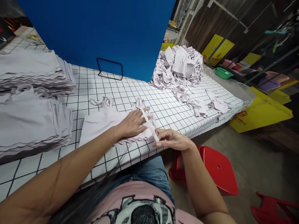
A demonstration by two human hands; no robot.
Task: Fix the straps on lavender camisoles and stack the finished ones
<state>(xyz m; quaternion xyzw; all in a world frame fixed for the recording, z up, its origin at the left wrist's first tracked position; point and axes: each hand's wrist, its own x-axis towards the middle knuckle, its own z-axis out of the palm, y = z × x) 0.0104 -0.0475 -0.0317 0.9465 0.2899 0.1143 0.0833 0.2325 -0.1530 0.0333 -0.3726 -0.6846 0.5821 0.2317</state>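
Note:
A small layered stack of pale fabric pieces (100,124) lies on the table in front of me, with strap-like ends sticking out at its far side. My left hand (133,123) rests flat on the stack, fingers spread. A narrow pale fabric strip (147,119) runs from the stack's far corner, over the left fingers, towards me. At the near right corner my right hand (171,139) pinches the strip's near end between thumb and fingers.
Taller fabric stacks (35,121) stand at the left. A blue board (98,34) with a wire stand rises behind. Crumpled fabric (179,65) is heaped at the back right, with loose scraps (198,107) nearer. Below the table's right edge stands a red stool (218,168); yellow bags (259,109) are beyond.

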